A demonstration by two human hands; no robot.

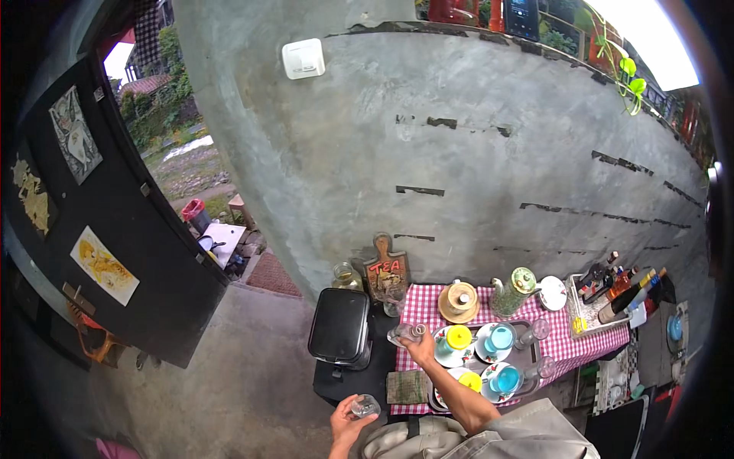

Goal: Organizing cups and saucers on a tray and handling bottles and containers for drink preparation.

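Note:
My left hand (347,424), low in the view, holds a small clear glass (365,406) between thumb and fingers. Farther up, my right hand (420,347) grips a clear glass bottle or carafe (406,333), lying tilted with its neck at the fingers. Just right of that hand, a brown tray (530,396) carries floral saucers with yellow-topped cups (459,337) and blue cups (499,337), plus clear glasses (538,330) along its right side. A folded green-brown cloth (407,387) lies between the two hands, at the tray's left.
A black lidded bin (339,326) stands left of the checkered tablecloth (418,298). Behind the tray are a wooden-lidded pot (460,302) and a floral teapot (513,292). A bottle tray (602,327) is at right, a wooden tea board (387,272) against the wall.

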